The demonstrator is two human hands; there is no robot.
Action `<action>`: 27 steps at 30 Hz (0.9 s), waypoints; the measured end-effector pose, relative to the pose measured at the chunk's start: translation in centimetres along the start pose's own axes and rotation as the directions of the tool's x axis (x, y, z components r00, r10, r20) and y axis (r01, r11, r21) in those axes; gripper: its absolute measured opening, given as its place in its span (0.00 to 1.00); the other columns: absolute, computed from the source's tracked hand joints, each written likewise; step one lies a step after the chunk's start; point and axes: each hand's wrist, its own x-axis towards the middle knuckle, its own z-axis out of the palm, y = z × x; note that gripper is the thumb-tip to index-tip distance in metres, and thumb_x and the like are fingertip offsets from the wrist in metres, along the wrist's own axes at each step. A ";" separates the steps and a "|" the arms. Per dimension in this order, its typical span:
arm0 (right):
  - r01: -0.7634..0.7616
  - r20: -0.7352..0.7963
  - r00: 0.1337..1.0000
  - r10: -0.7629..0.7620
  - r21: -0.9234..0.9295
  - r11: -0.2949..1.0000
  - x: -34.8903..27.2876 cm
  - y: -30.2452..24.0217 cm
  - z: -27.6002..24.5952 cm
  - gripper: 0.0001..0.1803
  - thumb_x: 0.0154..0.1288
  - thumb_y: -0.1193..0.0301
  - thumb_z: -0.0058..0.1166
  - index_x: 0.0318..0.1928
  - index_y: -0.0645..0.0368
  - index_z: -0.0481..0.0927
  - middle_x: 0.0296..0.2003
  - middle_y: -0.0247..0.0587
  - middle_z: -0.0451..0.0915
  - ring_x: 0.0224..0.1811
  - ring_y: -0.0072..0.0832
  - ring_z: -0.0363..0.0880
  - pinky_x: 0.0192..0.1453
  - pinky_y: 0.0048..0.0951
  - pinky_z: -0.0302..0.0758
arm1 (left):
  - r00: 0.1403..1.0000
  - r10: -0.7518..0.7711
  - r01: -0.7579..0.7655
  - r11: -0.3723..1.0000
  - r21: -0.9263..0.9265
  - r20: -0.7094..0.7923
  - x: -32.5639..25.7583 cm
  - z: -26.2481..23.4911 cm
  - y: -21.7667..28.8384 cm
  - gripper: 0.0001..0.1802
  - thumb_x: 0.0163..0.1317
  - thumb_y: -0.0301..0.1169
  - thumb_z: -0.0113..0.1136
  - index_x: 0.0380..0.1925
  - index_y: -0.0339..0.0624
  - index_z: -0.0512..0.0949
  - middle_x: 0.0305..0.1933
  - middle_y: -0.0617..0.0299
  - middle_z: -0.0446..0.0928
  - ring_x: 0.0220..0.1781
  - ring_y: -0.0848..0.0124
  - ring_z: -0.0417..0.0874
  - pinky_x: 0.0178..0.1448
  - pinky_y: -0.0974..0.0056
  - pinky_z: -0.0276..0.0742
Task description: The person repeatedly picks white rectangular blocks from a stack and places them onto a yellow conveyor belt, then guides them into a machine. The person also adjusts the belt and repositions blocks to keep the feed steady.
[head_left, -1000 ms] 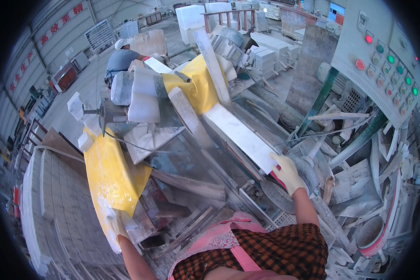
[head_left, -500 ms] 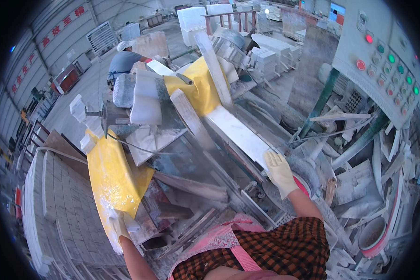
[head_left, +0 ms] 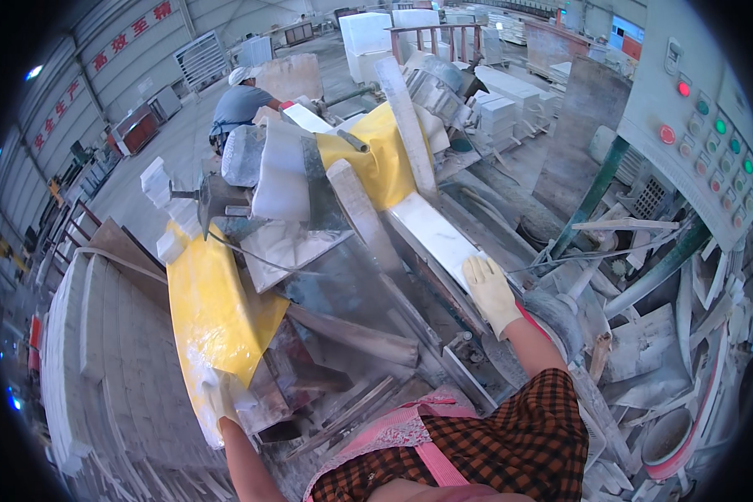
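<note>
Both hands wear pale cream gloves and are set wide apart. The right hand (head_left: 491,293) lies palm down on the near end of a narrow white marble-like slab (head_left: 435,230), its fingers extended and close together; it bears on the top face and appears not to grip. That flat contact probably suits steadying the piece by pressure alone. The slab runs from this hand toward between ten and eleven o'clock, its far end meeting the lower edge of a yellow cover sheet (head_left: 381,163). Two weathered planks (head_left: 404,125) flank the cover, perhaps to keep it in place, and the sheet itself likely guards against spray.

The left hand (head_left: 220,395) rests at the lower end of a glossy, wet-looking yellow drape (head_left: 209,305) rising toward twelve o'clock. Whether its fingers pinch anything cannot be told; it may be there for support.

Stacked pale slabs (head_left: 117,360) stand at ten o'clock from the left hand. From the right hand, a button-studded control panel (head_left: 690,125) sits at two o'clock, within sight, and a co-worker (head_left: 244,107) bends at ten.
</note>
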 end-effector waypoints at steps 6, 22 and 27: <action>0.057 -0.089 0.994 -0.057 -0.011 0.998 0.8 0.1 -1.1 0.24 0.69 0.71 0.45 0.64 0.64 0.71 0.65 0.50 0.74 0.72 0.41 0.68 0.77 0.44 0.63 | 1.000 -0.003 0.003 0.999 0.032 -0.013 -0.3 0.2 0.7 0.48 0.58 0.47 0.67 0.71 0.25 0.63 0.69 0.33 0.71 0.68 0.43 0.75 0.70 0.52 0.71; -0.410 0.435 0.899 -0.055 0.790 -0.456 11.8 -31.2 -16.2 0.22 0.75 0.59 0.57 0.58 0.62 0.78 0.44 0.36 0.82 0.42 0.20 0.80 0.45 0.26 0.76 | 0.999 -0.048 0.048 0.998 -0.049 0.003 -6.1 -0.5 4.7 0.55 0.66 0.57 0.61 0.79 0.30 0.50 0.80 0.38 0.57 0.81 0.48 0.61 0.80 0.55 0.58; -0.373 0.354 0.918 -0.180 0.615 -0.695 12.9 -46.5 -17.8 0.33 0.75 0.53 0.57 0.71 0.60 0.71 0.59 0.39 0.78 0.61 0.24 0.76 0.64 0.30 0.72 | 0.995 0.000 0.014 0.989 -0.145 0.098 -6.3 -1.4 5.9 0.53 0.69 0.59 0.57 0.79 0.31 0.51 0.81 0.37 0.56 0.81 0.51 0.60 0.81 0.56 0.58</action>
